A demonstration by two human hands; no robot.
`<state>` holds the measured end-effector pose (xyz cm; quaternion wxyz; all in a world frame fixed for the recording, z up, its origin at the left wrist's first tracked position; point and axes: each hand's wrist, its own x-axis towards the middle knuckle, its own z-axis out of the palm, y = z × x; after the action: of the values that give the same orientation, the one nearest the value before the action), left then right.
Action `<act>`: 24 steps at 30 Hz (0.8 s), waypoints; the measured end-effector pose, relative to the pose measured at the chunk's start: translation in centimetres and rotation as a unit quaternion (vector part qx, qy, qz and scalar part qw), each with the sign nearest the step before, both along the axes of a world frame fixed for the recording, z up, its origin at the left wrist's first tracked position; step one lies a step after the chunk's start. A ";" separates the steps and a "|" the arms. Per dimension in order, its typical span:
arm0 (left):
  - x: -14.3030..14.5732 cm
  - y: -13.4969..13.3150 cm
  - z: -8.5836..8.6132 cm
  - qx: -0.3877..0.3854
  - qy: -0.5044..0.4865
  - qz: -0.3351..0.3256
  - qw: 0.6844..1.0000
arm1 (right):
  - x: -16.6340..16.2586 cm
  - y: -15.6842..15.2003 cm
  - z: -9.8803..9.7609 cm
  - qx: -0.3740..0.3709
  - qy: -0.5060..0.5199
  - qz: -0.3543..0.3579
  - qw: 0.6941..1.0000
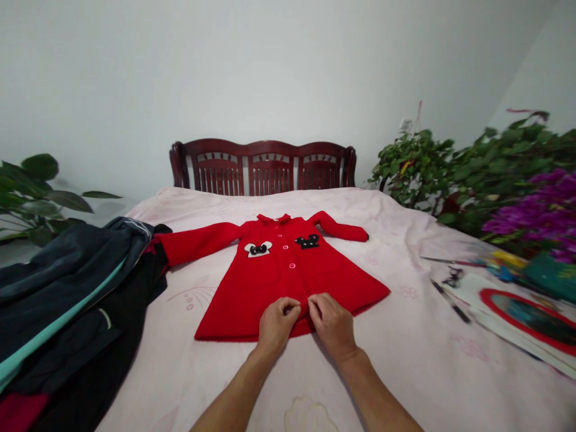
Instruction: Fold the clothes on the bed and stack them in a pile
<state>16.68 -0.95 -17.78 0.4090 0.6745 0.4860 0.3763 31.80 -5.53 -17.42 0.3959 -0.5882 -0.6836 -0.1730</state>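
A red coat (pixel 270 282) lies spread out front side up, its collar toward the headboard and both sleeves stretched outward. Pink-rimmed buttons run down its middle, with a white bow patch and a black dotted patch on the chest. At the bottom hem, my left hand (pixel 278 324) pinches the cloth just left of the front opening. My right hand (pixel 332 324) pinches the hem on the other side of that opening, close beside the left. Both hands have their fingers closed on the edge.
Dark clothes (pixel 76 288) are heaped at the left, touching the coat's sleeve. A pale pink sheet (pixel 396 360) lies under everything. To the right are a pen (pixel 451 302), a red-framed oval item (pixel 531 318) and purple flowers (pixel 540 210). A wooden headboard (pixel 265 165) stands behind.
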 end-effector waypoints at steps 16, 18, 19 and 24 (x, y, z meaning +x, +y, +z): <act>-1.3 1.5 1.2 -0.142 -0.206 -0.013 0.968 | -0.7 0.1 0.0 -0.005 0.138 0.016 0.990; -1.3 1.4 1.2 -0.141 -0.201 -0.022 0.969 | -0.9 0.2 0.0 0.000 0.128 0.029 0.991; -1.3 1.4 1.2 -0.140 -0.198 -0.025 0.970 | -0.9 0.2 0.0 0.003 0.119 0.035 0.992; -1.2 1.2 1.2 -0.140 -0.187 -0.040 0.971 | -0.8 0.5 -0.1 0.002 0.038 0.018 0.999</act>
<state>15.52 0.24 -16.59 0.5977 0.5471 0.4211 0.4076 31.01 -5.05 -17.50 0.4256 -0.5814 -0.6781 -0.1450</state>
